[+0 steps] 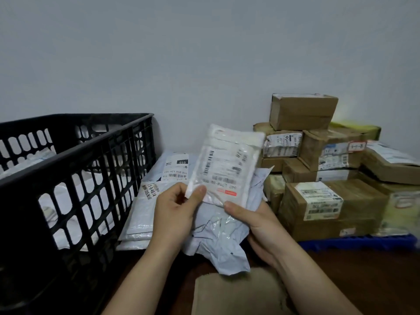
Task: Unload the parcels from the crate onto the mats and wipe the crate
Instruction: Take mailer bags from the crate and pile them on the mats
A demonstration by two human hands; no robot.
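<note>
Brown parcel (238,292) nearest, lying flat.
Left hand (177,210) pinches white parcel (227,164), long axis upright; right hand (256,221) grips grey bag (218,237); crate (75,118) holds parcels (25,161).

A dark reddish-brown floor (375,280) fills the lower right of the frame. On it at the left stands a black crate (91,178), and just beside the crate, in the middle, lies a flat stack of white mailers (138,214). At the right edge a blue mat (363,243) bears stacked cardboard boxes (329,208). At bottom centre lies what may be a brown sheet (238,292), too blurred to tell.
</note>
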